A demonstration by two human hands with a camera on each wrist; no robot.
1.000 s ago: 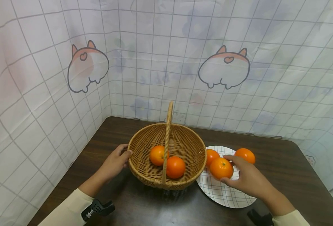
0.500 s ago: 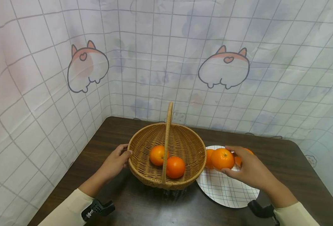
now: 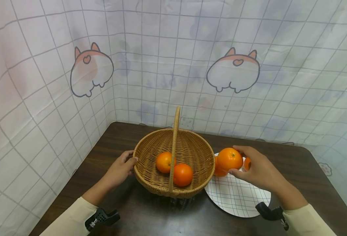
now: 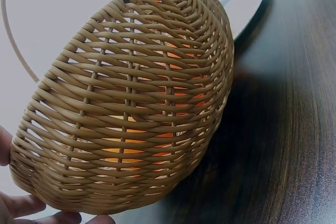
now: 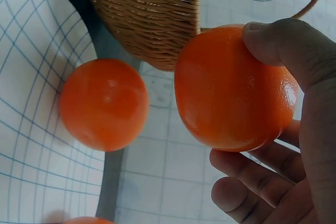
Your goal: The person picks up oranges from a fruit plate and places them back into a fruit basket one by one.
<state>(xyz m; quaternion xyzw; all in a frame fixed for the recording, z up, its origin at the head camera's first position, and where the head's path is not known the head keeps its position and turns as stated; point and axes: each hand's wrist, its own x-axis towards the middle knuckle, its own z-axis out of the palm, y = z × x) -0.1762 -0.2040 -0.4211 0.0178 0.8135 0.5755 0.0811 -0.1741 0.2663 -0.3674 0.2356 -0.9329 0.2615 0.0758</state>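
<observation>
A wicker basket point(image 3: 153, 141) with a tall arched handle stands mid-table, and two oranges point(image 3: 183, 175) lie in it. My left hand point(image 3: 121, 168) grips its left rim, thumb on top and fingers outside; the left wrist view shows fingertips point(image 4: 26, 205) against the woven wall. In my right hand point(image 3: 260, 168) an orange point(image 5: 233, 90) is held between thumb and fingers, raised above the white checked plate point(image 3: 238, 200). Another orange point(image 5: 104, 104) sits on the plate below it, near the basket. One more orange point(image 3: 247, 163) is mostly hidden behind my right hand.
The dark wooden table point(image 3: 161, 219) reaches back to a grid-patterned curtain point(image 3: 167, 65) hung behind and at the sides. The basket's right rim overlaps the plate's left edge in the head view. Its handle point(image 3: 174, 150) arches over the basket's middle.
My right hand has lifted the orange up from the plate, away from me and slightly left toward the basket. My left hand and the basket have stayed put.
</observation>
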